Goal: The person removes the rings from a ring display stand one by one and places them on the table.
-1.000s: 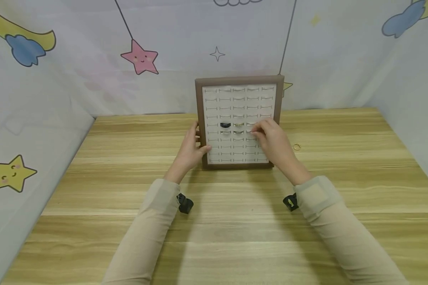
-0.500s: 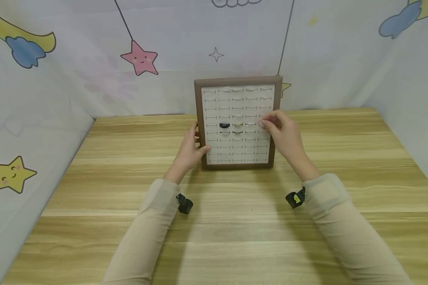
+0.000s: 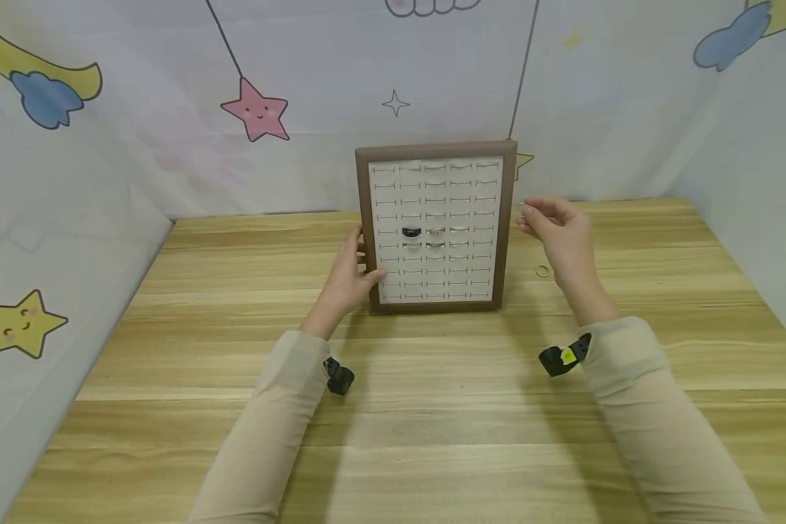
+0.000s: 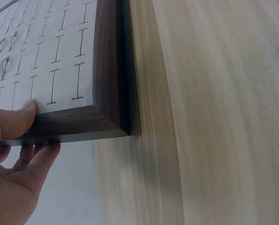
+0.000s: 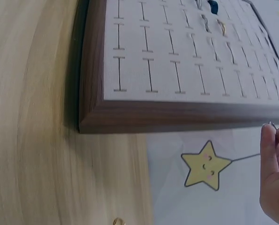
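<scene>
Brown wood frames the ring board (image 3: 436, 227), which stands up at the back of the table (image 3: 432, 407). The left hand (image 3: 348, 275) grips the board's left edge, thumb on the front. The right hand (image 3: 562, 233) is up beside the right edge, fingertips pinched on something tiny, maybe a ring; it is too small to tell. It looks like rings are coming off. A gold ring (image 3: 543, 271) lies just below that hand. Lots of bare table sits to the right for putting things down.
</scene>
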{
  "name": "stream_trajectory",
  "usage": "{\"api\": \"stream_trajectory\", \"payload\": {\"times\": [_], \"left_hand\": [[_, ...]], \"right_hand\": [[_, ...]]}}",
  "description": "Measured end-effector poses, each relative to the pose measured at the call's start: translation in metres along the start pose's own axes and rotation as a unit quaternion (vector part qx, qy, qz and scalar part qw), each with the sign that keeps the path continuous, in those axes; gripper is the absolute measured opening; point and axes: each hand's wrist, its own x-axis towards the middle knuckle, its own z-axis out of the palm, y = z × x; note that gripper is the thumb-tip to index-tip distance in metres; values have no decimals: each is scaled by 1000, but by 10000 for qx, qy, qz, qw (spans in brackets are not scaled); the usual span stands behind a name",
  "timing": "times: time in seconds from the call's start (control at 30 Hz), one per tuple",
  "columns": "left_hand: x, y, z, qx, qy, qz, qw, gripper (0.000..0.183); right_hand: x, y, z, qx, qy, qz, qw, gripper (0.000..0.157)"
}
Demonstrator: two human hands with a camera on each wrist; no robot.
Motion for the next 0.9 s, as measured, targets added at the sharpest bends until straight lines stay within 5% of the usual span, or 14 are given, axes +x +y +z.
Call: {"api": "stream_trajectory", "payload": {"times": [0.1, 0.23, 0.7, 0.9], "left_hand": [[0, -1, 0, 5, 10, 13, 10000, 81], [0, 0, 1, 19, 2, 25, 10000, 81], [-1, 1, 0, -28, -2, -54, 10000, 82], [-1, 0, 0, -13, -11, -59, 10000, 81]], "right_hand": [[1, 1, -9, 291, 82, 277, 9992, 17], [2, 6, -21, -45, 202, 576, 9981, 28], [4, 29, -57, -715, 99, 1315, 9887, 13], [4, 38, -65, -1809, -247, 1675, 9688, 42]]}}
